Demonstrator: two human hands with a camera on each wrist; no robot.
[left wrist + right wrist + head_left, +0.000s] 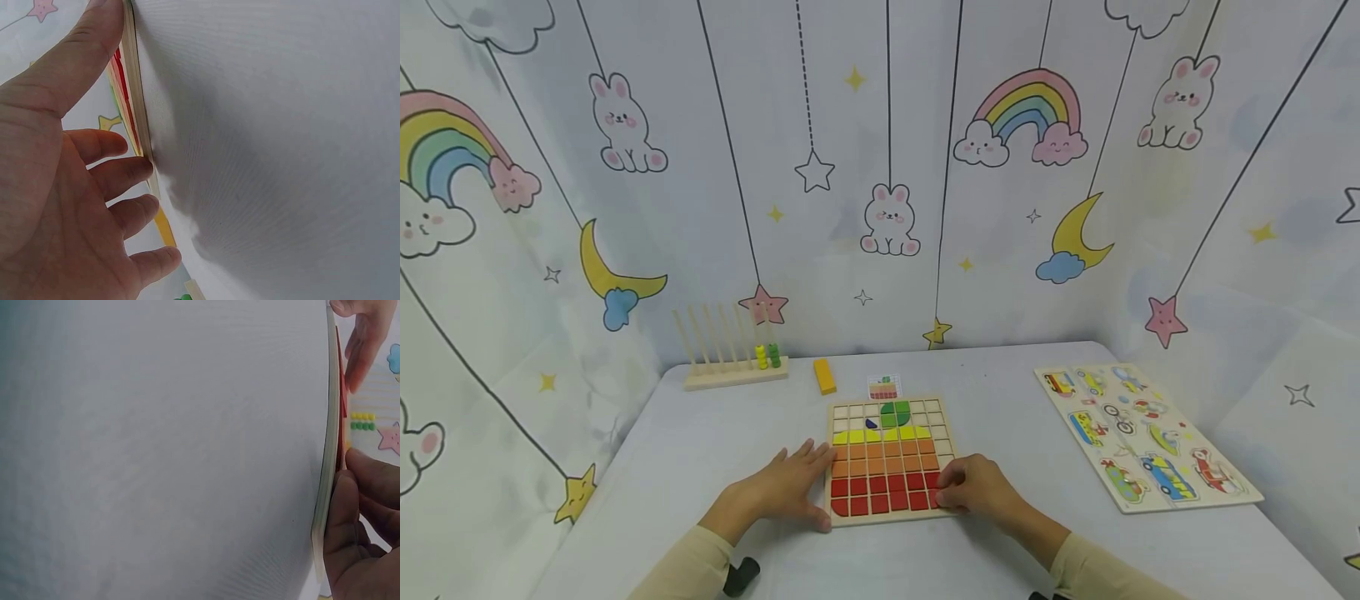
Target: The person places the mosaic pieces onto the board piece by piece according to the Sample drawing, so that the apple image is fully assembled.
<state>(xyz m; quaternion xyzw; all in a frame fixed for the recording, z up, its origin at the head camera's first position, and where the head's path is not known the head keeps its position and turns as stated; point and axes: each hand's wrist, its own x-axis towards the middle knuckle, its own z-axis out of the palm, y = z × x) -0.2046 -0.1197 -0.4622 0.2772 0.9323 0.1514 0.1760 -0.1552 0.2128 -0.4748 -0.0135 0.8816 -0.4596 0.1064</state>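
A wooden grid board (pixel 891 521) lies on the table with rows of colored tiles: red tiles (pixel 879 484) nearest, then orange tiles (pixel 886 457), a yellow band (pixel 883 434) and green pieces (pixel 895 414). Spread along the board's left edge, my left hand (pixel 782 486) has its thumb by the near corner and its fingertips at the side. At the near right corner, my right hand (pixel 983 490) pinches a red tile between thumb and index finger, mostly hidden by the fingers. A small dark blue piece (pixel 871 423) sits askew on the upper cells.
Behind the board are a pattern card (pixel 884 387) and a yellow block (pixel 824 377). A wooden peg rack (pixel 736 377) with yellow and green beads stands at the back left. To the right lies a vehicle picture puzzle (pixel 1142 437). A patterned curtain (pixel 820 275) hangs behind.
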